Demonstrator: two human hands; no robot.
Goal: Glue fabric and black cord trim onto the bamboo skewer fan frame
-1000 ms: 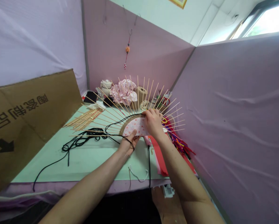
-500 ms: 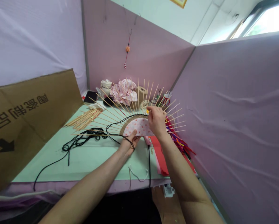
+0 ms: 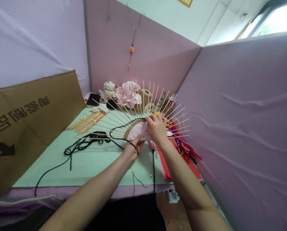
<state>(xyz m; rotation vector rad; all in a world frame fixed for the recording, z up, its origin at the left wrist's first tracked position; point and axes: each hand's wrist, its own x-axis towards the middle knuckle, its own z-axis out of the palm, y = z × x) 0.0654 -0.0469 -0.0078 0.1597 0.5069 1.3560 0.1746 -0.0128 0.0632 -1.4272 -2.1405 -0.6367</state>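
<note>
A half-round base [image 3: 136,131] covered in pink-patterned fabric, with a woven brown rim, is held up over the table. Thin wooden sticks [image 3: 119,111] fan out from its curved edge. My left hand [image 3: 133,148] grips the base at its lower edge, thumb on the fabric. My right hand [image 3: 157,127] is closed at the top of the rim, its fingertips pinching black cord that runs along the sticks; the right part of the base is hidden behind it. Black cord [image 3: 89,141] loops over my left wrist and lies in a loose tangle to the left.
Loose sticks [image 3: 89,122] lie at left beside a large cardboard sheet [image 3: 37,122]. Pink cloth [image 3: 127,94], a white jar [image 3: 109,87] and a tape roll [image 3: 145,95] stand at the back. Red paper [image 3: 164,160] and colourful pipe cleaners [image 3: 185,147] lie at right.
My right hand has moved left and slightly down along the rim, its fingers now lying against the cord and sticks. My left hand keeps its hold; the base has barely shifted.
</note>
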